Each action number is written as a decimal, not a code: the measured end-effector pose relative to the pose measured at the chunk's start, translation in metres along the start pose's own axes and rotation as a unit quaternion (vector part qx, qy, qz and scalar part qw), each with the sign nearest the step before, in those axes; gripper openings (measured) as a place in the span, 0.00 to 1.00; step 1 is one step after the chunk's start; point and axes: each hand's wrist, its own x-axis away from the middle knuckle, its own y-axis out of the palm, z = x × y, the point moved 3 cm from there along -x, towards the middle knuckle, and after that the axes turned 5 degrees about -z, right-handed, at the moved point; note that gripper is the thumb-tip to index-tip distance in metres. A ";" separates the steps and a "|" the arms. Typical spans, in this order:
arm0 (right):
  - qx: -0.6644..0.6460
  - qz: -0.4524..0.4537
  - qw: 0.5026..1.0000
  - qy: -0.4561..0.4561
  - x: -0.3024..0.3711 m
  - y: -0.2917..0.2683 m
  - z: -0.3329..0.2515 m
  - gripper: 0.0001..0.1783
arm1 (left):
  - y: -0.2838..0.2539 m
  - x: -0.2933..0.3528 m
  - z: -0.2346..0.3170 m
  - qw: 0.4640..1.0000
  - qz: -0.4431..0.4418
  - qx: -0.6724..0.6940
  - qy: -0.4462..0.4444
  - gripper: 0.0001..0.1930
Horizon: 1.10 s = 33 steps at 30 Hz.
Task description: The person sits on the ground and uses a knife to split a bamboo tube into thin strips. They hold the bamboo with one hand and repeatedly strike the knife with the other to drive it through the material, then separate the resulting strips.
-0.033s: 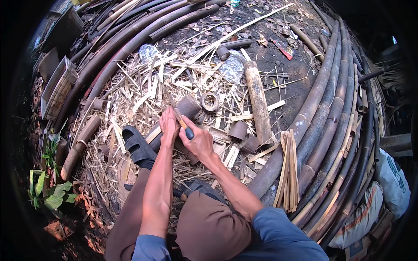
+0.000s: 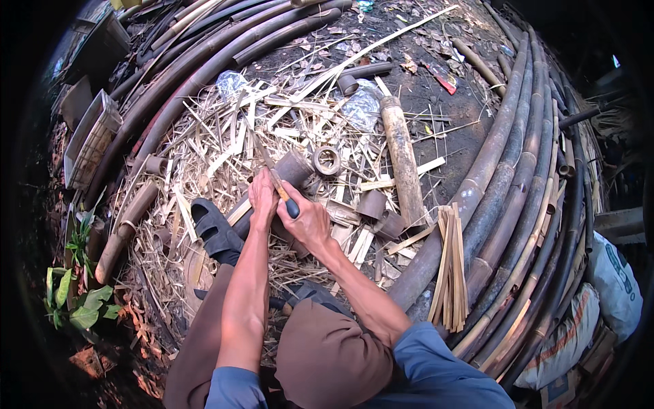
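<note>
My right hand (image 2: 308, 223) is closed around the handle of a long knife (image 2: 281, 187), whose grip is light brown with a dark blue end. Its narrow blade points away and to the left, across a dark bamboo section (image 2: 293, 165) lying at a slant on the ground. My left hand (image 2: 261, 196) grips that bamboo section beside the blade, its fingers bunched close to the knife; their undersides are hidden. A short bamboo ring (image 2: 327, 161) sits just beyond, to the right. Pale bamboo shavings (image 2: 228, 146) spread around both hands.
Long bamboo poles (image 2: 507, 170) curve along the right, with more poles (image 2: 204, 68) at the far left. A bundle of split strips (image 2: 449, 273) leans on the right poles. A thick bamboo piece (image 2: 403, 160) and short cut tubes (image 2: 372, 204) lie nearby. My sandalled foot (image 2: 214, 228) is close left.
</note>
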 end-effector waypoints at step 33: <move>-0.001 -0.047 0.999 0.008 0.068 -0.028 0.018 0.27 | -0.022 0.004 0.014 0.996 -0.076 -0.022 -0.045 0.37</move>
